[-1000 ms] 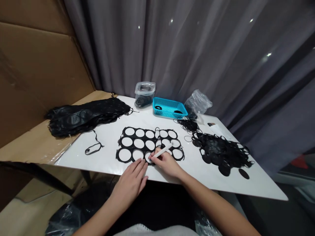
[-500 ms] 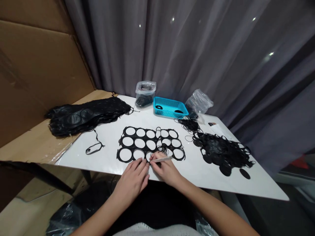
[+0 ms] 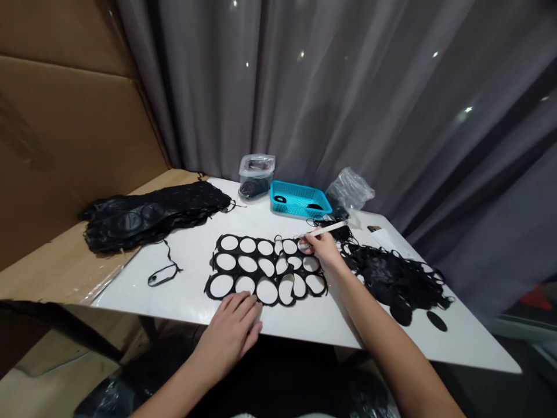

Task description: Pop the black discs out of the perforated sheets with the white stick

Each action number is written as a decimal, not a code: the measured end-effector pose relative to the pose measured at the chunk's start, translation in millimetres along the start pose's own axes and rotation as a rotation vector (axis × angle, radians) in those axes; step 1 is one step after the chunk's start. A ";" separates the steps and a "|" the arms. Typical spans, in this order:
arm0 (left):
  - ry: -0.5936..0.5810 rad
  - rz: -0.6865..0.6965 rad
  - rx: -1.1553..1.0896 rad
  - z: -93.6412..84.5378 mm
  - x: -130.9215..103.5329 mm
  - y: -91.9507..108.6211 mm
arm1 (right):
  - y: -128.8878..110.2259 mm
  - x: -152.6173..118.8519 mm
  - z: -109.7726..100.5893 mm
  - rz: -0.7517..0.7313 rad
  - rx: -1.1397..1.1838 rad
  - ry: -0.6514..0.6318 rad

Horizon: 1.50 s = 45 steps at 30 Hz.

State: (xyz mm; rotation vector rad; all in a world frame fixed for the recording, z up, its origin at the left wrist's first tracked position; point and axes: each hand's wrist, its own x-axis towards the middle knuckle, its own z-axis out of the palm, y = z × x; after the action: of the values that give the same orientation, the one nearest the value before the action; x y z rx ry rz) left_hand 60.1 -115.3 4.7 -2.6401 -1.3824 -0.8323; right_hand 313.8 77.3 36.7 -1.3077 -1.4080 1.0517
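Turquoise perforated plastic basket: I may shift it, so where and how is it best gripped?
Probably pinch the near long rim of the turquoise basket, left of its middle, from the front. That side faces the person, while a tangle of black strands lies near the right corner and a clear plastic bag by the right end. Keep it level; a black ring lies inside.

Grey curtain (image 3: 296,87), white table (image 3: 183,296), seemingly pale floor (image 3: 39,395)

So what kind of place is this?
Maybe a small workshop: there's a white table, a black sheet with round holes, and a heap of black pieces.
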 end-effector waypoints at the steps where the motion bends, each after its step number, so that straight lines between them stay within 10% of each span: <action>1: 0.000 -0.020 -0.034 -2.6 5.1 -1.7 | 0.9 -0.6 5.7 0.071 0.121 -0.079; 11: -0.007 -0.036 0.127 25.8 37.0 -25.7 | 4.9 -45.3 68.4 0.065 0.114 -0.481; 45: -0.081 -0.064 0.102 21.7 32.3 -25.7 | 4.3 -74.3 71.4 -0.349 -0.419 -0.433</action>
State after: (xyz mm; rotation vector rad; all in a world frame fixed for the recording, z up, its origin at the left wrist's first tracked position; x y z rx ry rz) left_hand 64.4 -69.6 -3.5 -2.5917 -1.4929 -0.6487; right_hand 246.3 3.4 11.9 -1.0893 -2.1867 0.8562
